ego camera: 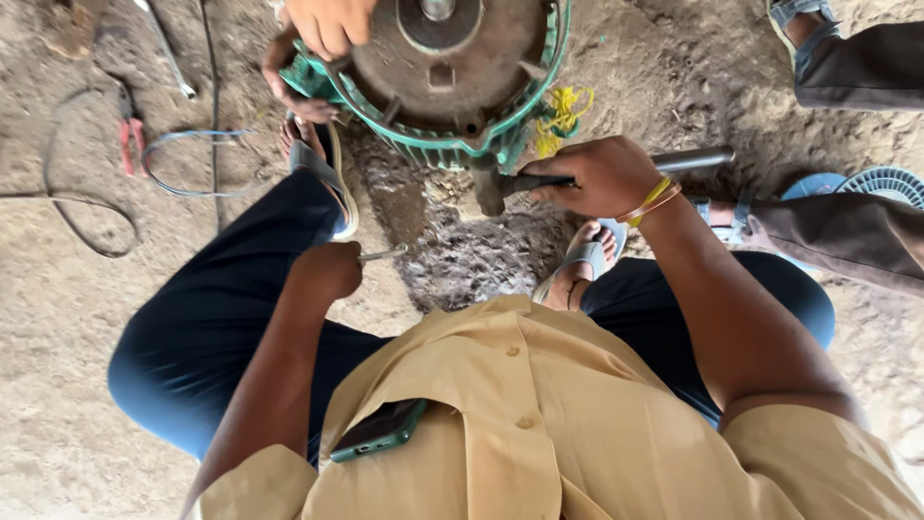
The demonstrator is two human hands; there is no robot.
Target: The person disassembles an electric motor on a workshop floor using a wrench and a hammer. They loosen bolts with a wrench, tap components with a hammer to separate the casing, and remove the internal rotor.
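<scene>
Motor housing (452, 106): green, ribbed, rusty.

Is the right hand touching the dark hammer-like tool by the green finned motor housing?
Touching. The head view shows the right hand closed around the dark tool's handle, its head beside the green finned motor housing.
</scene>
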